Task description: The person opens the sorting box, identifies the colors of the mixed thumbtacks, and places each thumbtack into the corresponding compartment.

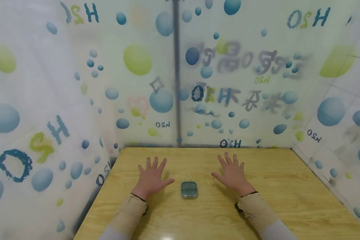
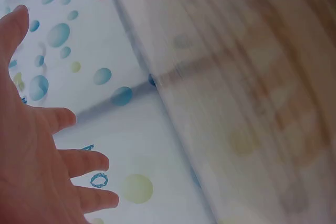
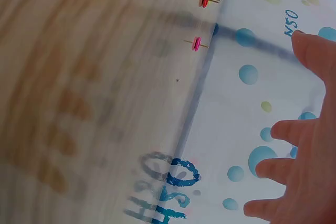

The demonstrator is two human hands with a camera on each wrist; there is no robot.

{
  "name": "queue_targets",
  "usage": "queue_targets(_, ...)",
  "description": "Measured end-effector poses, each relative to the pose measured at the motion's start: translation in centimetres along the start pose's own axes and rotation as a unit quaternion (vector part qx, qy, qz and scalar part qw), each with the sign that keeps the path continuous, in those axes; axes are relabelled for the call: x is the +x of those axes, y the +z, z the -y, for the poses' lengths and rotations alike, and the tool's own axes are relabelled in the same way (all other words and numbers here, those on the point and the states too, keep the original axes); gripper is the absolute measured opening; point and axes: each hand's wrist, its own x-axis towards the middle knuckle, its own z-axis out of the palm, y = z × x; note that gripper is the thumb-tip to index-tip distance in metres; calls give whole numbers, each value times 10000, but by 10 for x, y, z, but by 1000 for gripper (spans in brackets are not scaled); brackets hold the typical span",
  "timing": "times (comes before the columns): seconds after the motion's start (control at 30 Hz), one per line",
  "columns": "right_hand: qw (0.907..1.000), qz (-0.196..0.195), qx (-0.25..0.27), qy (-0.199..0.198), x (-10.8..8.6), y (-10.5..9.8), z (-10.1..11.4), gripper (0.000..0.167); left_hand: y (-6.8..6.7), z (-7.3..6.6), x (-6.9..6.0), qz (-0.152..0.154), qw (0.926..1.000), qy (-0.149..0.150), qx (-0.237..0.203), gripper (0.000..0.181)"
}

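A small greenish-grey square case (image 1: pixel 189 195) with rounded corners and dividing lines stands on the wooden table between the hands. To its right lie several tiny coloured loops (image 1: pixel 212 185); their exact kind is too small to tell. They show edge-on as pink (image 3: pixel 196 44), red and green bits in the right wrist view. My left hand (image 1: pixel 151 180), fingers spread, is left of the case and holds nothing. Spread likewise, my right hand (image 1: pixel 233 175) has its thumb close to the loops, with nothing in its grasp. The left wrist view shows the left palm (image 2: pixel 26 161) and fingers.
The light wood table (image 1: pixel 180 220) reaches back to a white curtain (image 1: pixel 108 66) printed with blue and green dots and H2O lettering. Similar curtains hang along the left and right sides. Both wrists wear tan wraps (image 1: pixel 256 210) with dark straps.
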Motion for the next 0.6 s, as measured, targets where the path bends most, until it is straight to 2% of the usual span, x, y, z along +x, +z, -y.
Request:
queue_targets(0.13,10000,-32,16,-7,2,-2,3,88,-1,-1,4,224,9997,-14,-67,97)
queue_targets(0.27,10000,-75,44,-21,1,-4,6,88,-4,-4,7,303,9995,-32,-131,97)
queue_targets(0.47,9998,3,96,-149,-1,-4,10,88,-6,-7,3,422,9990,-8,-157,96)
queue_targets(0.6,9995,-45,129,-300,-2,-2,14,87,-3,-8,-1,374,9991,6,-193,94)
